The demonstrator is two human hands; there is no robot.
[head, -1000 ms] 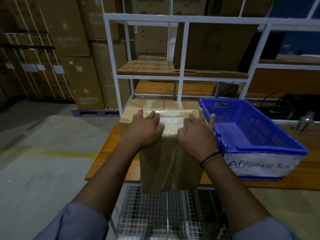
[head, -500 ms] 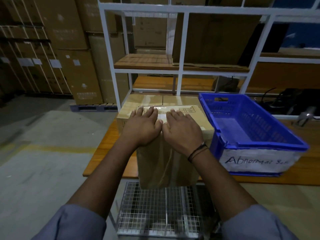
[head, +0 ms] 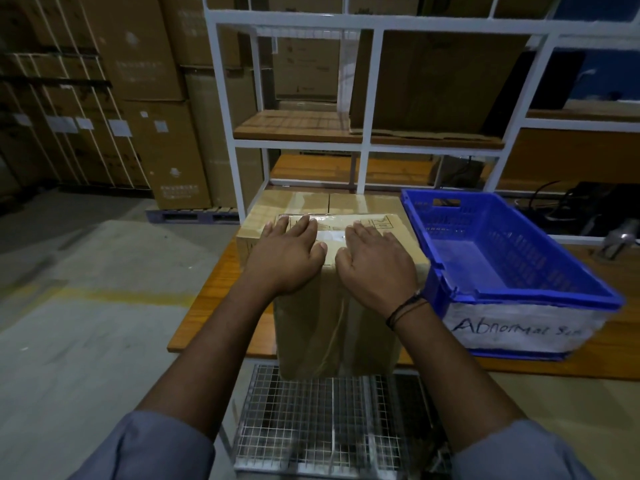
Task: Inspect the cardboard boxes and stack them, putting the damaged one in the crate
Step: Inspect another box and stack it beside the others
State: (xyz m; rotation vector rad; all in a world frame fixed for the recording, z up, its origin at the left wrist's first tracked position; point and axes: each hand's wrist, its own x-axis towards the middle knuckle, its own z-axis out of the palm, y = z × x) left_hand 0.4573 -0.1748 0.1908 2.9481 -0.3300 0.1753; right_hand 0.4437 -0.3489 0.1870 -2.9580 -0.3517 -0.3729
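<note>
Moved in from the crate-side edge, the right hand (head: 377, 265) now lies flat beside the left hand (head: 287, 258). On the table (head: 214, 299), the blue crate (head: 519, 332) at the right holds no box yet. The cardboard box (head: 332, 323) at the front edge, with a second box (head: 311, 202) behind it, lies under both flat, slightly parted palms, so inspection appears unfinished.

The box (head: 332, 323) at the desk's near edge is plain matt brown cardboard, with a strip of clear glossy tape (head: 330, 236) across its top catching the light; the box behind it (head: 304, 202) looks the same. The crate (head: 540, 296) alongside is smooth blue plastic with perforated walls and a white label (head: 519, 332), paper by the look of it, on its front. The desk (head: 214, 292) is orange-brown wood with a slight sheen, the wire mesh (head: 311, 427) below its near edge is shiny metal, the shelf frame (head: 363, 147) is white painted metal, and the floor (head: 86, 323) is dull grey concrete.
</note>
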